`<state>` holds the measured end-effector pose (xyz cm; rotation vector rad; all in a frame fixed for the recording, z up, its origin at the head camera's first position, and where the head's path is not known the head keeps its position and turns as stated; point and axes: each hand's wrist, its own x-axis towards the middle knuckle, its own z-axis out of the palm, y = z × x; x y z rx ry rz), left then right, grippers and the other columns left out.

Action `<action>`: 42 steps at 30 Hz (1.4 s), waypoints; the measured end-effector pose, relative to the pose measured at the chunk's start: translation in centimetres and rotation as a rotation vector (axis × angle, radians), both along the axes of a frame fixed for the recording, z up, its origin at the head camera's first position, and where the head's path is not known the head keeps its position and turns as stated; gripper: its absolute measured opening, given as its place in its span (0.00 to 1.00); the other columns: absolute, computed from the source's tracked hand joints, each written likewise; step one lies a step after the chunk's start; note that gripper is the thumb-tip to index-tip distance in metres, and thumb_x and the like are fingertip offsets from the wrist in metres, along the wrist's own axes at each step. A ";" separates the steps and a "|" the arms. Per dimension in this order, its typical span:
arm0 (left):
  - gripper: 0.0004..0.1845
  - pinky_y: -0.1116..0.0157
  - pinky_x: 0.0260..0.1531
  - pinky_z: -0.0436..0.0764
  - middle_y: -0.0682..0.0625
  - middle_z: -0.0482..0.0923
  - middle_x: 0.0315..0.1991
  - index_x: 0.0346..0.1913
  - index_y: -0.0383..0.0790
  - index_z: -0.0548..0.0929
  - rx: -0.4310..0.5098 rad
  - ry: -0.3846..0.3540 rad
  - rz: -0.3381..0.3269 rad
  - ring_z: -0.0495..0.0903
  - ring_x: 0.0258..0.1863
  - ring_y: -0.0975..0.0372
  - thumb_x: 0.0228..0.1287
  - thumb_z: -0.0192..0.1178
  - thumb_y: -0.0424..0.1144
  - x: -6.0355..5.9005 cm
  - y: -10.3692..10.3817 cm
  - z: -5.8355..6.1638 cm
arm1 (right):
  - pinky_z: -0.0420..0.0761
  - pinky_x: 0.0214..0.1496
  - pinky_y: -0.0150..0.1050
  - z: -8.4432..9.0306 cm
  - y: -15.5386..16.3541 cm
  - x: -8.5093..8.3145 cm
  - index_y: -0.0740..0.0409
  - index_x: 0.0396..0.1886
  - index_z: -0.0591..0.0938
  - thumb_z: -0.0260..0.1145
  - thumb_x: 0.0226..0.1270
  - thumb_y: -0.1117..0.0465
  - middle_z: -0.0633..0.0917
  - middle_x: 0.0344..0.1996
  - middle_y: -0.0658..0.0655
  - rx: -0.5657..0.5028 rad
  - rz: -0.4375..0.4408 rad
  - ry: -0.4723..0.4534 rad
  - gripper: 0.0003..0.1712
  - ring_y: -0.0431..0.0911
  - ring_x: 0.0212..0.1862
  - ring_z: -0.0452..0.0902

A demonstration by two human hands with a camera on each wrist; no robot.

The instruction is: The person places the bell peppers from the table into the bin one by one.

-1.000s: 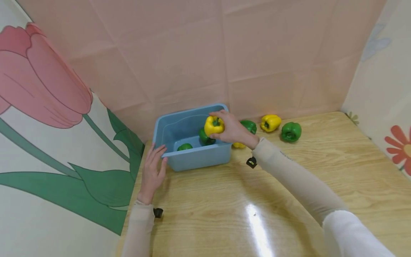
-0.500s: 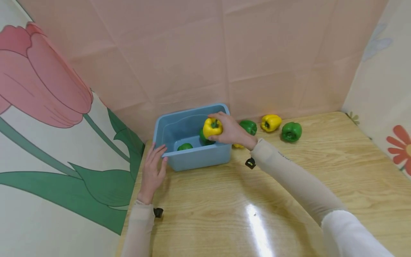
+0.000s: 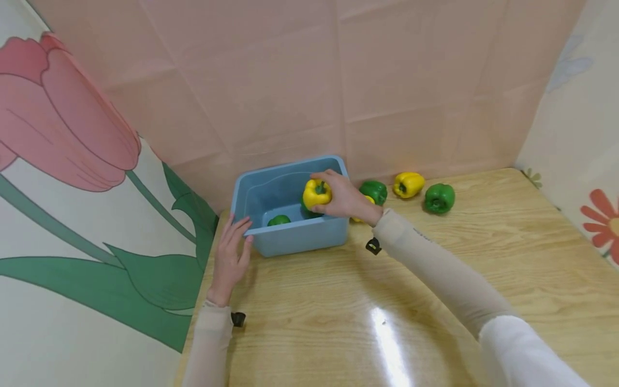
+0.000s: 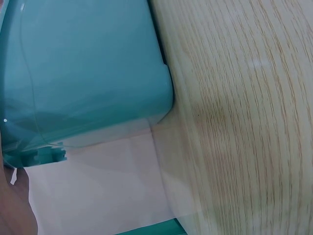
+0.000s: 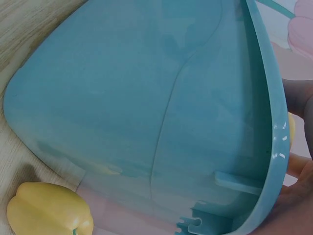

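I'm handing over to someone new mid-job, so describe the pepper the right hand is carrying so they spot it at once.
Find the blue tub at the back left of the wooden table, against the pink wall. Over its right half, the right hand grips a yellow pepper, green stem up. It is the only pepper held in the air above the tub; the other yellow pepper lies on the table to the right.
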<state>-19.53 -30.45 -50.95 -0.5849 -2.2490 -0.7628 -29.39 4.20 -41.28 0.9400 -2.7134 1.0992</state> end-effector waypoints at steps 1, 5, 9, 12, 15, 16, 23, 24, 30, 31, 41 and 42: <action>0.19 0.44 0.83 0.62 0.41 0.80 0.70 0.68 0.36 0.83 0.000 -0.002 -0.001 0.64 0.80 0.38 0.79 0.60 0.34 0.0 0.0 0.0 | 0.81 0.68 0.55 0.0 0.0 0.0 0.59 0.78 0.72 0.83 0.60 0.53 0.78 0.68 0.62 -0.001 0.002 -0.005 0.49 0.56 0.64 0.77; 0.19 0.43 0.83 0.63 0.41 0.81 0.69 0.67 0.34 0.83 0.004 0.001 -0.006 0.64 0.80 0.37 0.78 0.61 0.33 0.0 0.0 0.0 | 0.82 0.67 0.55 -0.2 -0.2 -0.2 0.59 0.78 0.72 0.83 0.61 0.53 0.78 0.68 0.62 0.002 0.014 -0.004 0.48 0.56 0.64 0.77; 0.18 0.42 0.82 0.63 0.40 0.81 0.69 0.66 0.33 0.83 0.008 0.008 -0.010 0.65 0.79 0.36 0.78 0.61 0.32 0.0 0.1 0.0 | 0.82 0.67 0.54 -0.2 -0.3 -0.2 0.59 0.78 0.72 0.83 0.61 0.53 0.78 0.67 0.62 0.007 0.023 0.000 0.49 0.55 0.64 0.77; 0.19 0.43 0.83 0.63 0.40 0.80 0.69 0.67 0.34 0.83 0.008 0.007 -0.013 0.65 0.79 0.36 0.78 0.61 0.32 0.0 0.0 0.0 | 0.82 0.67 0.54 -0.1 -0.3 -0.2 0.59 0.78 0.72 0.83 0.60 0.53 0.79 0.67 0.62 0.009 0.020 0.000 0.49 0.54 0.63 0.77; 0.19 0.43 0.83 0.62 0.40 0.80 0.70 0.67 0.35 0.83 0.006 0.007 -0.016 0.65 0.79 0.36 0.78 0.61 0.32 -0.1 0.0 0.0 | 0.82 0.67 0.53 -0.1 -0.4 -0.1 0.59 0.78 0.72 0.83 0.60 0.53 0.79 0.66 0.62 0.008 0.017 0.005 0.49 0.55 0.62 0.77; 0.19 0.44 0.83 0.62 0.40 0.80 0.70 0.68 0.35 0.83 0.007 0.006 -0.017 0.65 0.79 0.36 0.78 0.61 0.32 -0.1 0.0 0.0 | 0.82 0.67 0.53 -0.1 -0.4 -0.1 0.59 0.78 0.73 0.83 0.60 0.53 0.79 0.66 0.62 0.008 0.016 0.007 0.49 0.55 0.62 0.77; 0.19 0.44 0.83 0.62 0.40 0.80 0.69 0.68 0.37 0.83 0.010 0.010 -0.021 0.65 0.79 0.35 0.78 0.61 0.33 0.0 0.0 -0.1 | 0.83 0.65 0.54 -0.4 -0.6 0.0 0.59 0.78 0.72 0.82 0.61 0.53 0.79 0.66 0.62 0.022 0.013 0.019 0.48 0.55 0.62 0.77; 0.19 0.44 0.83 0.62 0.40 0.80 0.70 0.68 0.37 0.83 0.008 0.009 -0.021 0.65 0.79 0.35 0.79 0.60 0.33 0.0 0.0 -0.1 | 0.83 0.66 0.54 -0.3 -0.6 0.0 0.59 0.78 0.72 0.83 0.61 0.53 0.79 0.67 0.63 0.022 0.012 0.020 0.48 0.56 0.62 0.77; 0.20 0.44 0.83 0.63 0.41 0.80 0.70 0.69 0.38 0.83 0.010 0.007 -0.023 0.64 0.79 0.35 0.79 0.60 0.33 -0.1 0.0 -0.2 | 0.85 0.63 0.54 0.1 -0.4 0.2 0.59 0.78 0.73 0.81 0.64 0.53 0.78 0.68 0.63 -0.007 0.007 0.019 0.45 0.58 0.62 0.79; 0.20 0.44 0.83 0.63 0.41 0.80 0.70 0.69 0.38 0.83 0.010 0.006 -0.022 0.64 0.79 0.36 0.79 0.60 0.33 -0.1 0.0 -0.1 | 0.86 0.60 0.53 0.2 -0.4 0.2 0.59 0.77 0.73 0.81 0.65 0.53 0.78 0.67 0.63 -0.016 0.005 0.017 0.44 0.58 0.61 0.79; 0.18 0.43 0.83 0.63 0.41 0.81 0.69 0.67 0.35 0.83 0.005 0.009 -0.010 0.65 0.79 0.35 0.79 0.60 0.33 0.0 0.1 0.0 | 0.90 0.48 0.47 0.7 -0.1 0.3 0.56 0.77 0.75 0.78 0.68 0.52 0.77 0.68 0.63 -0.043 -0.001 0.014 0.41 0.55 0.59 0.81; 0.18 0.43 0.83 0.63 0.41 0.81 0.69 0.67 0.35 0.83 0.004 0.008 -0.010 0.65 0.79 0.35 0.79 0.60 0.33 0.0 0.1 0.0 | 0.90 0.48 0.47 0.6 -0.1 0.3 0.56 0.77 0.75 0.78 0.68 0.52 0.77 0.68 0.62 -0.044 -0.003 0.013 0.41 0.55 0.59 0.81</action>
